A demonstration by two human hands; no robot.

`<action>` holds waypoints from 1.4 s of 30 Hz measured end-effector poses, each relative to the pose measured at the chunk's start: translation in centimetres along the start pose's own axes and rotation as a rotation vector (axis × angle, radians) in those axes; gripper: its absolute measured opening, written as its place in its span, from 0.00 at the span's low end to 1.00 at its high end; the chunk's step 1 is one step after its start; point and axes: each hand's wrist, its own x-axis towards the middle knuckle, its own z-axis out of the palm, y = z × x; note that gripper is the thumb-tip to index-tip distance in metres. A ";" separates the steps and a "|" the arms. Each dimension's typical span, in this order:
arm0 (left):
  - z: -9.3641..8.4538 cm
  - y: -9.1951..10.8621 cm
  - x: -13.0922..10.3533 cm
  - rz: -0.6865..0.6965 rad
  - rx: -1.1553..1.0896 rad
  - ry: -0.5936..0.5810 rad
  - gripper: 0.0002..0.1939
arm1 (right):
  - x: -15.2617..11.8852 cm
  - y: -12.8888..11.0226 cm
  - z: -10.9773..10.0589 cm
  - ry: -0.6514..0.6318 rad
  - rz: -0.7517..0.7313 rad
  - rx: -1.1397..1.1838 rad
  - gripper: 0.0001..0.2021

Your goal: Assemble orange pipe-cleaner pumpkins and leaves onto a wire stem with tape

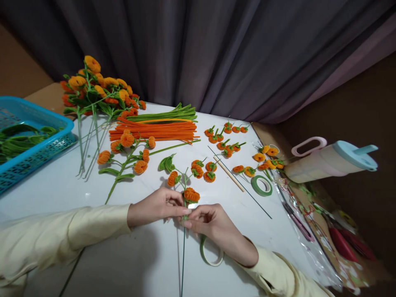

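Observation:
Near the front middle of the white table, my left hand (pixel 161 205) pinches a thin green stem (pixel 183 260) just below an orange pumpkin (pixel 192 195). My right hand (pixel 210 220) is closed at the same stem, its fingertips touching close to those of my left hand. A second orange pumpkin (pixel 173 178) branches off to the left above the hands. Under my right wrist lies a roll of pale green tape (pixel 213 262), partly covered. Several loose orange pumpkins (pixel 209 176) rest on the table just beyond the hands.
A blue basket (pixel 34 159) of green leaves stands left. Behind are pumpkin bunches (pixel 93 84), orange sticks (pixel 157 130) and a finished-looking branch (pixel 123 165). A green tape roll (pixel 261 185), a wooden stick (pixel 229 173), scissors (pixel 298 222), red-handled pliers (pixel 343 243) and a tumbler (pixel 328 161) are right.

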 end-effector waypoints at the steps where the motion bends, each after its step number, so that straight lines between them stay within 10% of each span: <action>1: 0.0 0.0 0.0 0.003 -0.003 -0.003 0.15 | 0.0 -0.1 -0.1 -0.012 -0.002 -0.009 0.13; 19: 0.2 0.3 -0.5 0.101 -0.011 -0.103 0.10 | 0.6 0.2 -1.4 -0.208 -0.012 -0.032 0.11; 33: 1.2 0.9 -1.7 0.566 0.483 0.045 0.12 | 1.7 -0.5 -1.6 -0.445 0.074 0.053 0.11; 42: 1.4 1.0 -2.1 0.580 0.519 0.020 0.12 | 2.2 -0.1 -1.9 -0.519 0.042 -0.004 0.11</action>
